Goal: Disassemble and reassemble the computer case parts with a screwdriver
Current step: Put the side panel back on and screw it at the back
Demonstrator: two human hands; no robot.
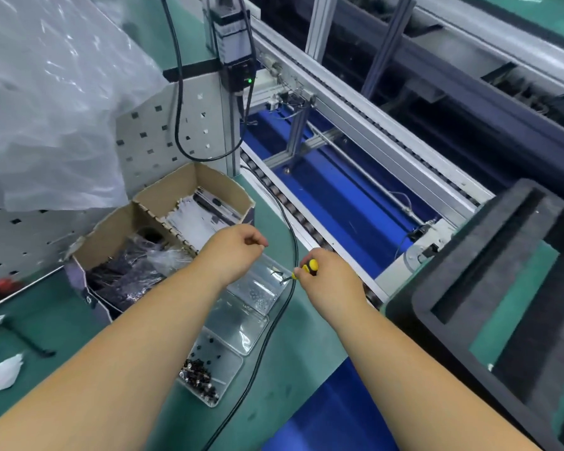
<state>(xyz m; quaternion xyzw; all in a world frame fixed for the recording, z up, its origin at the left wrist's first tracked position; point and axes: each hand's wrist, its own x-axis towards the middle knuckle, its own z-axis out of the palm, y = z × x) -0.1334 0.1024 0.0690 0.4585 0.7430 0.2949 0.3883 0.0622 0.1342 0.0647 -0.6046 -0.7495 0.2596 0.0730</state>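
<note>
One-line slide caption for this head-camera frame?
Right hand grips a yellow-handled screwdriver over clear screw trays while the left hand hovers closed beside a cardboard box.

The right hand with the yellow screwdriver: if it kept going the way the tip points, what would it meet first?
Most likely the clear tray of small screws: the screwdriver in the right hand points left and down at it. Depth is hard to judge.

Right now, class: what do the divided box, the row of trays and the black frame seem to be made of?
Box: brown corrugated cardboard, matte, with torn edges. Trays: clear glossy plastic, since the screws show through. Frame: likely black foam, dull and soft-edged.
</note>
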